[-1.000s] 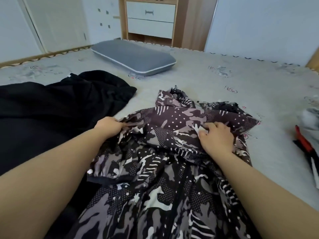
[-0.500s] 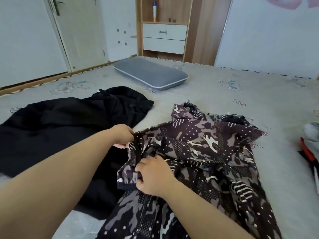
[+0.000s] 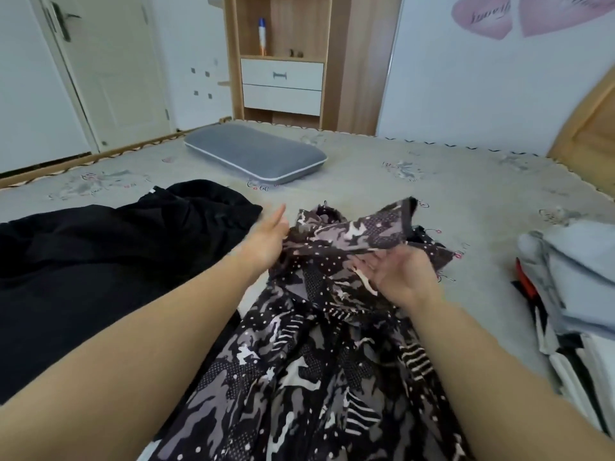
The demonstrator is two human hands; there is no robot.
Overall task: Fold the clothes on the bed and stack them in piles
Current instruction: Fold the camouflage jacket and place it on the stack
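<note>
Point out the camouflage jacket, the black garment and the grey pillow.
camouflage jacket [image 3: 299, 377], head view, on the patterned front panel between the forearms.
black garment [image 3: 100, 261], head view, on its broad flat middle.
grey pillow [image 3: 253, 154], head view, on the centre of its top face.

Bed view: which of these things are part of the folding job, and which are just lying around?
Part of the job:
camouflage garment, handled by left hand and right hand
black garment, unfolded
stacked clothes at right

Just lying about:
grey pillow
bottle on the shelf unit
door
heart wall stickers
</note>
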